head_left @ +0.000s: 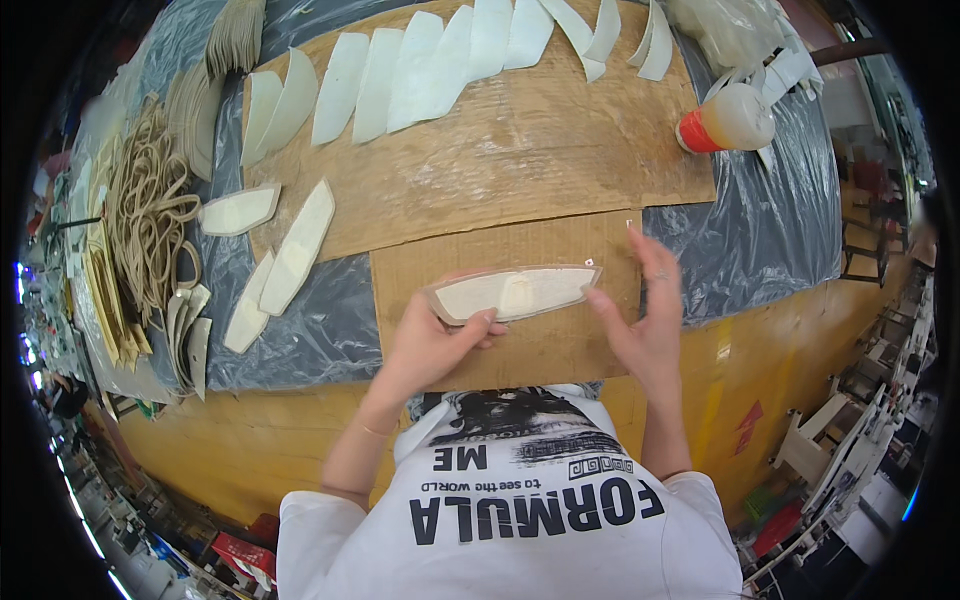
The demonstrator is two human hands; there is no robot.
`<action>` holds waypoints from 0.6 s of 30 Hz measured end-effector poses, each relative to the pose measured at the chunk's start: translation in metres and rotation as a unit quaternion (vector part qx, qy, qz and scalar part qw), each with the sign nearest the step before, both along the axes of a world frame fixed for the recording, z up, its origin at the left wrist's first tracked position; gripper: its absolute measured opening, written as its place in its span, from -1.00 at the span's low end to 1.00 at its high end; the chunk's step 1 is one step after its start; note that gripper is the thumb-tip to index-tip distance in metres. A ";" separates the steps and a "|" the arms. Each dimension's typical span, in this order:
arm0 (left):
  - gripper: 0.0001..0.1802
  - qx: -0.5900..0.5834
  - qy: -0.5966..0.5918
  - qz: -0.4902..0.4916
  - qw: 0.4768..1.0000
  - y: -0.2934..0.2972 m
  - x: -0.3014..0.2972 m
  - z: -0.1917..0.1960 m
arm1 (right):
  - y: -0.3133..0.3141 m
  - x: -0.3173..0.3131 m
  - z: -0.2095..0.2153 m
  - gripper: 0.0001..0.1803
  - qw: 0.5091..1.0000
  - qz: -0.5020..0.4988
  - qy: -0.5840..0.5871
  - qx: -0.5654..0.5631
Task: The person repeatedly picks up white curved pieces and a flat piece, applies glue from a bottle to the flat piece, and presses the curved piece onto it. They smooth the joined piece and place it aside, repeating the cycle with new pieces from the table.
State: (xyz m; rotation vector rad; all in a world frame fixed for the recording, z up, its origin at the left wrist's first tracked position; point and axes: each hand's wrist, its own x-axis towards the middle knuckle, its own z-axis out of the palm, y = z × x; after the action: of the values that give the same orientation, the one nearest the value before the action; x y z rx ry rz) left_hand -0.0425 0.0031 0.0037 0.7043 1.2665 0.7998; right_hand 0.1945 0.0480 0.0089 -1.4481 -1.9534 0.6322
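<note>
My left hand [440, 337] pinches the left end and lower edge of a long, cream-coloured flat piece [550, 288] with tapered ends, thumb on top. The piece has a thin brownish border along its far edge and a paler patch in the middle. At its right end is my right hand [645, 325], fingers stretched apart and the thumb close to the tip; whether the thumb touches it I cannot tell. Under both hands lies a small cardboard sheet [540, 365]. To the left, similar cream pieces [298, 248] lie on the plastic-covered table, two of them overlapping.
A row of white cut pieces [415, 70] lies along the far side of a large cardboard sheet [500, 150]. A plastic cup [735, 118] with an orange-red base stands at the right. Tangled beige cords [150, 200] and stacked tan strips [105, 290] lie at the left.
</note>
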 end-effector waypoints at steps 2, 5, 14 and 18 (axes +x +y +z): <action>-0.50 0.041 0.149 0.010 0.988 -0.007 0.010 -0.004 | 0.002 0.000 -0.009 -0.29 0.994 0.024 0.002 -0.109; -0.39 0.183 0.431 0.093 0.879 -0.022 0.022 -0.006 | -0.004 -0.004 -0.019 -0.40 0.995 0.033 -0.086 -0.041; -0.51 0.367 0.528 -0.183 0.744 -0.024 0.025 -0.019 | 0.025 -0.009 0.008 -0.74 0.996 0.067 -0.053 -0.017; -0.70 0.392 0.475 -0.102 0.781 -0.011 0.015 -0.010 | 0.069 -0.036 0.032 -0.75 0.994 0.093 -0.011 0.048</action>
State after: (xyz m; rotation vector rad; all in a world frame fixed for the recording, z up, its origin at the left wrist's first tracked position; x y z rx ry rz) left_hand -0.0277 -0.0079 -0.0065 2.0877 1.6727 0.7964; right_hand 0.1587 0.1172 0.0406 -1.2303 -2.1225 0.5970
